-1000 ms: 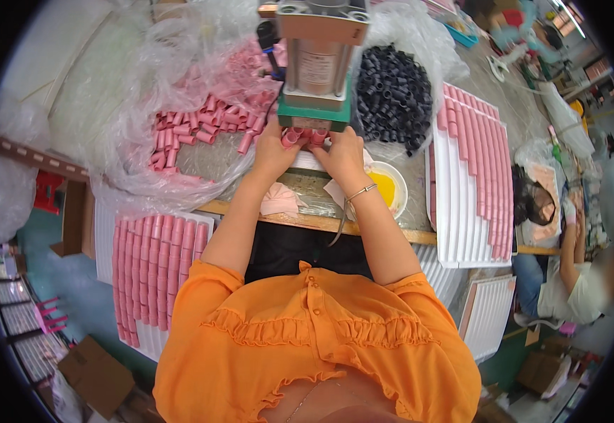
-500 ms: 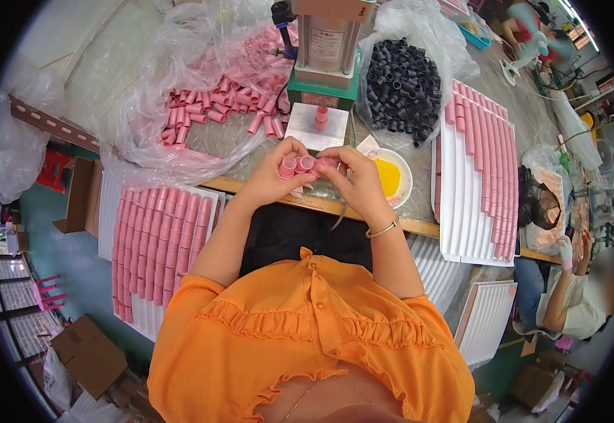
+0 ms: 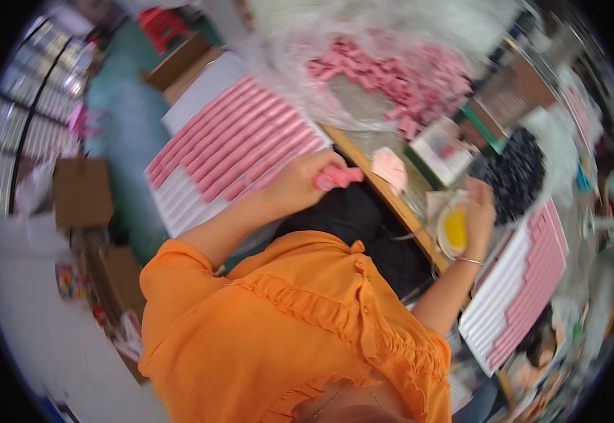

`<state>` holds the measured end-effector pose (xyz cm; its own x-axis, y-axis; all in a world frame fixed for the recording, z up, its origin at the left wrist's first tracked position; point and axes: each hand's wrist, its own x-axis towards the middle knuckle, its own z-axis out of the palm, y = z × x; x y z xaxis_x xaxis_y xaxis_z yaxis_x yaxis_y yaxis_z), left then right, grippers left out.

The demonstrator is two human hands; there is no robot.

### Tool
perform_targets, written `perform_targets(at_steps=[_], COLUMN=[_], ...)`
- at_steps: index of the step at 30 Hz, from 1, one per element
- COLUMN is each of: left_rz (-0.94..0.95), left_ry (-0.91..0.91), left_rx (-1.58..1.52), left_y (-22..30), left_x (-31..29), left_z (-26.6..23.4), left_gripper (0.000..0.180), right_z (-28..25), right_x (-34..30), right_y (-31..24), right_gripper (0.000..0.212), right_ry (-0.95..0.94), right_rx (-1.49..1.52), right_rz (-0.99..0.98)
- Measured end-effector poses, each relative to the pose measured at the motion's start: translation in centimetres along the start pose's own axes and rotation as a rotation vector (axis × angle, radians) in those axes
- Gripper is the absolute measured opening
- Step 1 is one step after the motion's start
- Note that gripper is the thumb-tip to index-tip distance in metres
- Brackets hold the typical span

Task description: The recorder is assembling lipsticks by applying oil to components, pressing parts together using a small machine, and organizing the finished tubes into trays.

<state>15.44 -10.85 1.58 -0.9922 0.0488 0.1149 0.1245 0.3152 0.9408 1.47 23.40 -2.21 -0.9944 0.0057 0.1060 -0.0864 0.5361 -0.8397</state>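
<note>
My left hand (image 3: 298, 182) is closed round a few short pink tubes (image 3: 338, 177), whose ends stick out past the fingers. It hovers beside the right edge of a white ridged tray (image 3: 180, 204) that carries rows of pink tubes (image 3: 240, 134). My right hand (image 3: 480, 215) is above the table, between a white dish of yellow stuff (image 3: 455, 227) and a heap of small black rings (image 3: 522, 169). Motion smears its fingers, so their grip is unclear. A blurred pinkish piece sits on the metal plate (image 3: 442, 154) of a green-based press (image 3: 515, 95).
Loose pink tubes (image 3: 420, 77) lie heaped in clear plastic at the back. A second ridged tray (image 3: 483, 328) with pink tubes stands at the right. The wooden table edge (image 3: 384, 190) runs between my hands. Cardboard boxes (image 3: 81, 194) stand on the floor at left.
My view has swung left and tilted. My hands, together on pink tubes before, are now apart: the left has gone toward the left tray with tubes, the right toward the dish.
</note>
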Motion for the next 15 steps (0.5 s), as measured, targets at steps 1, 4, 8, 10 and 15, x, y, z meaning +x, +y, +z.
perform_targets(at_steps=[1, 4, 8, 10, 15], left_rz=[0.032, -0.12, -0.277, -0.34, -0.321], left_ry=[0.151, 0.529, 0.968, 1.114, 1.091], left_rx=[0.198, 0.511, 0.713, 0.818, 0.917], left_y=[-0.4, -2.2, -6.4, -8.3, -11.8], left_x=[-1.9, -8.9, -17.7, -19.8, -21.2], left_z=[-2.5, -8.8, -15.1, -16.7, -18.6], left_gripper=[0.018, 0.021, 0.025, 0.024, 0.026], right_z=[-1.4, -3.4, -3.5, -3.6, -4.0], right_x=[3.5, 8.5, 9.3, 9.9, 9.7], right_y=[5.4, 14.7, 12.3, 12.8, 12.2], right_gripper=[0.032, 0.058, 0.042, 0.039, 0.031], right_ry=[0.119, 0.265, 0.183, 0.163, 0.118], right_rx=[-0.135, -0.835, -0.925, -0.895, -0.897], right_rz=[-0.118, -0.046, 0.176, 0.143, 0.107])
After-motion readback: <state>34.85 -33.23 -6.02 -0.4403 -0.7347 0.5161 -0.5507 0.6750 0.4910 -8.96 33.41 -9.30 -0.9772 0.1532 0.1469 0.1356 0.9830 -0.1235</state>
